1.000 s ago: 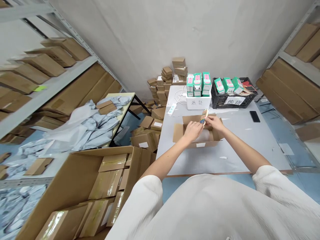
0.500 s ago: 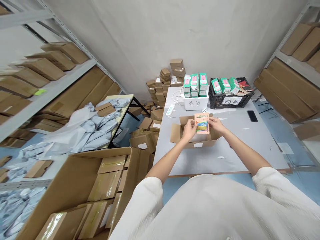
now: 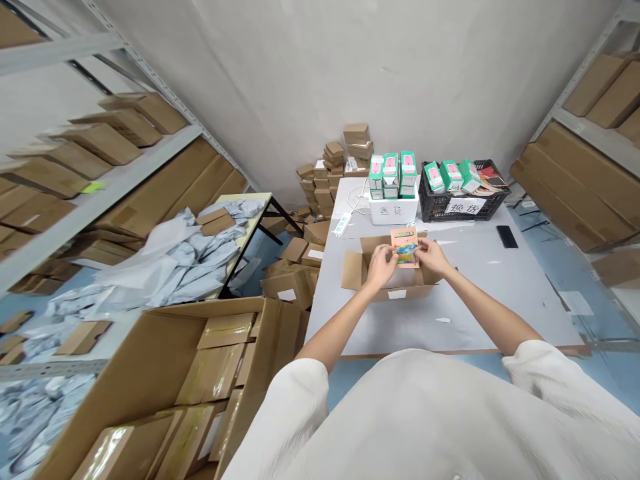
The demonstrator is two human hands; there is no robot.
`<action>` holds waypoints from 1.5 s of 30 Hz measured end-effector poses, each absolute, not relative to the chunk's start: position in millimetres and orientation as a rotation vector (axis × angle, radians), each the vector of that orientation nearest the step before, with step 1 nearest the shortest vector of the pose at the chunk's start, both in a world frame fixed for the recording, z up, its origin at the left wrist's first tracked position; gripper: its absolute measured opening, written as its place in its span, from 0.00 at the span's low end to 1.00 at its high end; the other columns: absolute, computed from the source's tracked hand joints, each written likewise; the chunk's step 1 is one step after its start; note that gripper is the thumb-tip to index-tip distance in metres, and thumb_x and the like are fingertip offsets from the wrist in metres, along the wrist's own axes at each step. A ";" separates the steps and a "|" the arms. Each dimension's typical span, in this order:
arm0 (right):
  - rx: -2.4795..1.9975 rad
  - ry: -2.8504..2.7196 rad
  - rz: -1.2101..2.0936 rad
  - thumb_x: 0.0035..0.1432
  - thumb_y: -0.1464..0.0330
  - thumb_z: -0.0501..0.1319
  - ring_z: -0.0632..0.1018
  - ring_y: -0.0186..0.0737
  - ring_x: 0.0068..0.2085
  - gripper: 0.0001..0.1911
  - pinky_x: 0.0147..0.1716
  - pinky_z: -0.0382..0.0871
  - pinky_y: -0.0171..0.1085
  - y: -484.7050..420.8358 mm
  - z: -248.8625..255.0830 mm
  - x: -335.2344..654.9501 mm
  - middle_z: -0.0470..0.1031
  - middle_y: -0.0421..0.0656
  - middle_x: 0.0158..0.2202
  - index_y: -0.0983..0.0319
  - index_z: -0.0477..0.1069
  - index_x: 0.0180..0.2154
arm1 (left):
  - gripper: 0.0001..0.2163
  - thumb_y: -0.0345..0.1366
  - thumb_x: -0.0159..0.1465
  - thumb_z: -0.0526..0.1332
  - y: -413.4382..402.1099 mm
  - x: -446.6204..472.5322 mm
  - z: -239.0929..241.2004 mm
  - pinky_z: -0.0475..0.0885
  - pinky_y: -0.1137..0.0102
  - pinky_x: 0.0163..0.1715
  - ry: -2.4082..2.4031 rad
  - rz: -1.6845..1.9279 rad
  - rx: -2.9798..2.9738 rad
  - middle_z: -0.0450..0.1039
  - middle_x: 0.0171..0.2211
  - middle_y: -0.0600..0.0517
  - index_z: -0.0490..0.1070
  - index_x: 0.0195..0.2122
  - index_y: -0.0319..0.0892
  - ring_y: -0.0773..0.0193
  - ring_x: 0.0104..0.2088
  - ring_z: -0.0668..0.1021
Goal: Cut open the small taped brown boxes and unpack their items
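Observation:
Between both hands a small orange book (image 3: 405, 240) with a colourful picture on its cover is held up, cover facing me. My left hand (image 3: 381, 267) is closed on its left edge, and my right hand (image 3: 431, 257) pinches the right edge. The book is above an open cardboard box (image 3: 410, 293) on the grey table (image 3: 480, 313). A white label shows on the box's near side, and its left flap is folded outward. My hands and the book hide much of the box's inside.
Behind the box stand a white bin (image 3: 393, 211) of green-and-pink cartons and a black crate (image 3: 457, 207) with similar cartons. A phone (image 3: 507, 237) lies at the right, a power strip (image 3: 342, 225) at the left. A large carton (image 3: 270, 347) of taped boxes stands at lower left.
The fingers have shifted slightly along the book's edges, with the book still held over the box. The whole view has shifted a little.

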State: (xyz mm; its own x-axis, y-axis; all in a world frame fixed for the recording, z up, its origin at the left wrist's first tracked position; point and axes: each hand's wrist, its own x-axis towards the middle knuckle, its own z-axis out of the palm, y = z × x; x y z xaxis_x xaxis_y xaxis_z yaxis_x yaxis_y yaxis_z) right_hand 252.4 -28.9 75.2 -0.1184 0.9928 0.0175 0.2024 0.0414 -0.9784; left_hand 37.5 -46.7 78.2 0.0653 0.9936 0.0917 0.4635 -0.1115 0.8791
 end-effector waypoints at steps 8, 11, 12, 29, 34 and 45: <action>-1.298 -1.742 0.807 0.66 0.58 0.64 0.82 0.45 0.40 0.22 0.47 0.80 0.47 -43.6 88.3 225.4 0.82 0.47 0.48 0.54 0.81 0.59 | 0.16 0.52 0.69 0.70 -39.2 53.0 85.7 0.79 0.56 0.58 1.116 1.142 1.195 0.86 0.47 0.46 0.83 0.49 0.46 0.50 0.53 0.86; -1.289 -1.788 0.720 0.70 0.56 0.62 0.81 0.46 0.40 0.23 0.47 0.80 0.46 -47.8 85.5 219.4 0.81 0.48 0.49 0.54 0.80 0.61 | 0.16 0.47 0.65 0.75 -33.2 55.7 87.1 0.79 0.55 0.57 1.103 1.205 1.094 0.86 0.48 0.43 0.82 0.48 0.44 0.50 0.53 0.85; -1.285 -1.805 0.694 0.71 0.56 0.61 0.81 0.46 0.41 0.22 0.47 0.80 0.46 -49.3 84.9 217.3 0.80 0.49 0.49 0.54 0.80 0.61 | 0.15 0.45 0.64 0.76 -31.9 55.7 86.9 0.79 0.55 0.56 1.113 1.221 1.087 0.86 0.49 0.42 0.82 0.47 0.44 0.49 0.53 0.85; -1.354 -1.446 1.228 0.59 0.53 0.68 0.84 0.50 0.43 0.18 0.47 0.81 0.48 -36.7 67.7 230.7 0.86 0.48 0.42 0.59 0.81 0.43 | 0.14 0.46 0.66 0.70 -18.1 15.1 67.8 0.81 0.60 0.47 1.189 1.207 0.954 0.86 0.46 0.43 0.78 0.47 0.42 0.52 0.46 0.86; -1.457 -1.492 0.895 0.60 0.56 0.67 0.84 0.50 0.41 0.14 0.45 0.79 0.47 -44.5 79.5 213.2 0.85 0.46 0.38 0.57 0.81 0.40 | 0.16 0.42 0.66 0.72 -26.0 10.2 66.6 0.80 0.62 0.50 1.370 1.220 0.969 0.82 0.53 0.43 0.75 0.53 0.44 0.56 0.52 0.84; -1.335 -2.157 0.339 0.75 0.55 0.59 0.79 0.57 0.51 0.19 0.56 0.73 0.52 -68.0 74.1 164.9 0.81 0.54 0.51 0.55 0.82 0.56 | 0.19 0.52 0.65 0.74 -44.6 -5.4 64.8 0.83 0.57 0.50 1.003 1.181 0.846 0.85 0.45 0.42 0.77 0.43 0.41 0.53 0.47 0.86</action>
State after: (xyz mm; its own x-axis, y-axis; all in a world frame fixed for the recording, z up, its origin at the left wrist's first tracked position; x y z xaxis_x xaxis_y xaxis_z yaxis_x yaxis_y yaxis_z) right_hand 164.9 -68.0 74.1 -0.3355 0.8796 0.3373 0.7339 0.4685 -0.4918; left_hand -5.4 -44.6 64.8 0.0810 0.9813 -0.1747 -0.3317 0.1918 0.9237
